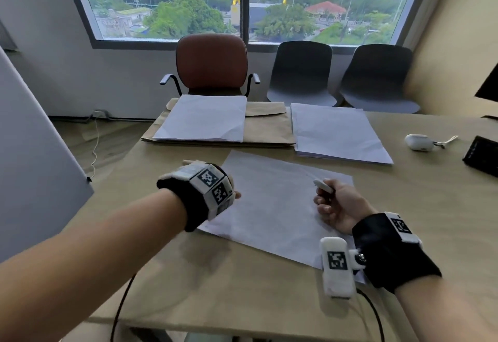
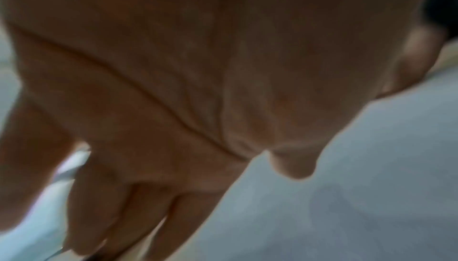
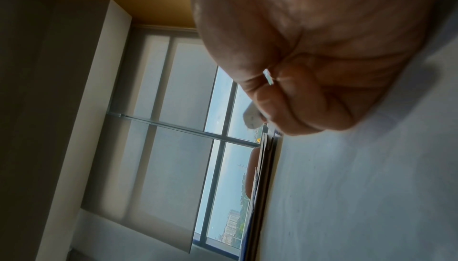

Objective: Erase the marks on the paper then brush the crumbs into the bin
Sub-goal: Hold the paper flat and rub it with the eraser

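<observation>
A white sheet of paper [image 1: 272, 207] lies tilted on the tan table [image 1: 215, 274]. My right hand [image 1: 332, 203] rests on its right part, fingers curled round a small white eraser [image 1: 323, 186] whose tip sticks out toward the far side. The right wrist view shows the eraser [image 3: 251, 117] poking out of the fist above the paper [image 3: 359, 187]. My left hand [image 1: 236, 195] is at the sheet's left edge, mostly hidden behind the wrist band. In the left wrist view its fingers [image 2: 119, 216] are stretched out over the paper [image 2: 347, 187]. Any marks are too faint to make out.
Behind the sheet lie a stack of white paper on brown envelopes [image 1: 266, 128] and a second stack [image 1: 336, 131]. A white earbud case [image 1: 419, 142] and a black device [image 1: 482, 155] sit at the right. Chairs [image 1: 213, 64] stand beyond the table. No bin shows.
</observation>
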Tool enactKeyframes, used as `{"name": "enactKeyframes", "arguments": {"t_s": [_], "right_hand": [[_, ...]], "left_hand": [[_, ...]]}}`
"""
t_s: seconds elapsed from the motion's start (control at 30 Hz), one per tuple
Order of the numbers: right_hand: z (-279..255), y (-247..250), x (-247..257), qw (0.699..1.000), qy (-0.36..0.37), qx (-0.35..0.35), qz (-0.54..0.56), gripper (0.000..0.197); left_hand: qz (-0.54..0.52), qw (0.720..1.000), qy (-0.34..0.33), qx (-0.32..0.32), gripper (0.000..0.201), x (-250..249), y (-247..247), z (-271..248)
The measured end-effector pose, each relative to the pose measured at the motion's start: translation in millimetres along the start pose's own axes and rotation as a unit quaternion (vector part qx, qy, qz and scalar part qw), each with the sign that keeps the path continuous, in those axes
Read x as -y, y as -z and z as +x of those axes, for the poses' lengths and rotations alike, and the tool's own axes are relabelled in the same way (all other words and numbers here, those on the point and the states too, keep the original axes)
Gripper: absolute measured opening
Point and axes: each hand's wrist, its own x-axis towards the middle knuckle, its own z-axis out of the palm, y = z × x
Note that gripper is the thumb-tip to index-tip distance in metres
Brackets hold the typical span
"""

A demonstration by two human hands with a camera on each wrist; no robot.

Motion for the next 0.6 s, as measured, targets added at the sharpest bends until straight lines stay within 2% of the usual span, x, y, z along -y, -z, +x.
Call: {"name": "enactKeyframes", "arguments": {"t_s": [0.13,0.27,0.37,0.6], "right_hand": [[1.1,0.2,-0.2,1.000,0.001,-0.001,0.001,0.033],[2.8,0.7,-1.2,1.000,0.004,-0.001,0.001,0.033],[4.2,1.2,-1.9,1.000,0.006,0.002,0.004,0.032],[4.9,2.3,-3.7,1.000,0.007,0.014,0.004,0.030]], "left_hand": [[0.005,0.997,0.026,-0.070,0.036,12.4,10.7,20.4],[-0.113,0.990,0.067,-0.048,0.035,8.5,13.2,35.2],[-0.172,0.982,0.068,-0.028,0.043,5.2,17.3,36.5],[-0.186,0.975,0.118,-0.032,0.064,-3.0,21.4,29.9]]}}
